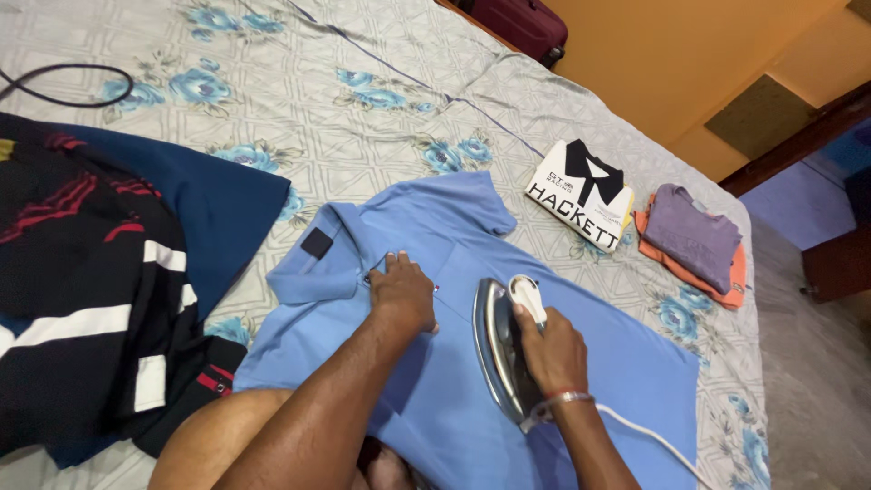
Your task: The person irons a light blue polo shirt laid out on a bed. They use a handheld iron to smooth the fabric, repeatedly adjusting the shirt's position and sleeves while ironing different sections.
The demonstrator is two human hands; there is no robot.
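- Light blue short-sleeved polo shirt [544,363] spread flat on grey bedsheet with blue flower print [381,118], collar toward 11 o'clock.
- Left hand [402,292] pressed palm down just below collar, fingers spread, gripping nothing.
- Right hand [552,349] closed around handle of white and silver electric iron [501,349], tilted on edge on shirt front; white cord [649,436] trailing to 5 o'clock.
- Bare sheet open at 12 o'clock; bed edge near at 3 o'clock.
- Dark striped garments [100,290] crowding 9 o'clock, just beside the sleeve.
- Two folded stacks, white-black [581,195] and purple-orange [699,243], at 2 o'clock, well apart.
- Shirt hem cut off at bottom; iron soleplate contact hard to judge.
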